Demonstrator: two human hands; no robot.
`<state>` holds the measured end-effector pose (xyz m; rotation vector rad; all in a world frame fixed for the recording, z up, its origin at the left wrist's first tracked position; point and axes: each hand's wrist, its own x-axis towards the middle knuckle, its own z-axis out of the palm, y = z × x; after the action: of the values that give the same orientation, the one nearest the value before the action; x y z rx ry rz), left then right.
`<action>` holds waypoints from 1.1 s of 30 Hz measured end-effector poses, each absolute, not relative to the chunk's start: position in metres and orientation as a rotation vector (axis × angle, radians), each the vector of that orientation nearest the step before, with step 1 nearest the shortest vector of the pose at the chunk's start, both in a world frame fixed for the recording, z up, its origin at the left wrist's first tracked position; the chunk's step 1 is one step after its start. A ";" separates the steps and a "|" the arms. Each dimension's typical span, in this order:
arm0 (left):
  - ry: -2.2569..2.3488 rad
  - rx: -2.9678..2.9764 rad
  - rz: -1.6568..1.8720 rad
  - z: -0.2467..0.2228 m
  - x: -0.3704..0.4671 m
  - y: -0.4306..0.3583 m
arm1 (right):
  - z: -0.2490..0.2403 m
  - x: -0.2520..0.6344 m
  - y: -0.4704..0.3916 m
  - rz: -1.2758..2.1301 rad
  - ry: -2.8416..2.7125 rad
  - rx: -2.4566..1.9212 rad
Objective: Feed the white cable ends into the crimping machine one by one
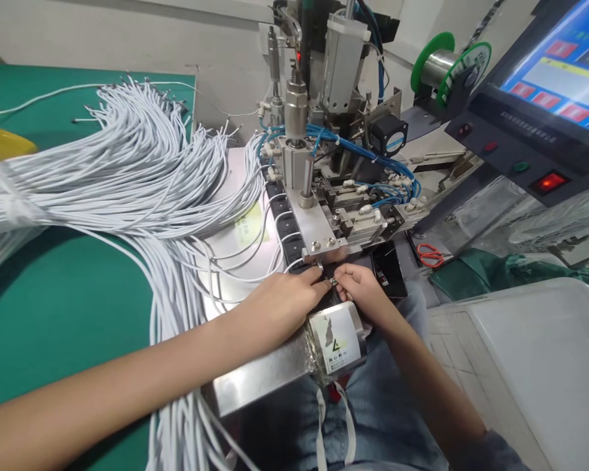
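Observation:
My left hand (287, 301) reaches across to the front end of the machine's black fixture track (288, 237), its fingers closed over a small part too hidden to name. Right beside it, my right hand (360, 289) pinches a tiny metal piece (333, 281) between thumb and forefinger; the two sets of fingertips nearly meet. White cables (226, 252) run from the left into the black track, behind my left hand. Just above my fingers is the machine's metal plate (314, 229).
A big bundle of white cables (127, 176) covers the green mat (69, 314). Solder spool (436, 69) and control screen (559, 72) stand at the upper right. Red scissors (429, 256), a phone-like black object (389, 269) and a white bin (535, 366) are to the right.

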<state>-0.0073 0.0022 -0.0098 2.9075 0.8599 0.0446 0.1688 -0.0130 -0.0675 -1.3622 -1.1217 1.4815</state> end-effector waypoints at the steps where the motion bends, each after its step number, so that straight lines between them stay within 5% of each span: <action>1: 0.874 2.912 0.030 -0.008 -0.007 0.001 | -0.070 0.168 -0.014 1.491 -1.136 -1.337; 9: 1.173 2.969 -0.338 0.023 -0.005 -0.015 | -0.077 0.175 -0.009 1.188 -1.450 -1.347; 18: 1.405 3.021 -0.189 0.011 -0.007 -0.009 | -0.035 0.141 -0.106 0.424 -1.538 -1.345; 26: 1.362 3.028 0.048 0.003 -0.010 -0.006 | -0.056 0.070 -0.149 1.248 -1.839 -1.267; 33: 1.363 3.046 0.143 0.001 -0.012 -0.003 | -0.052 0.066 -0.151 1.390 -1.900 -1.288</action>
<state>-0.0117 -0.0032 0.0006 3.0461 1.3625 0.1431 0.0658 -0.1506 -0.0515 -1.2884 -1.8999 1.3904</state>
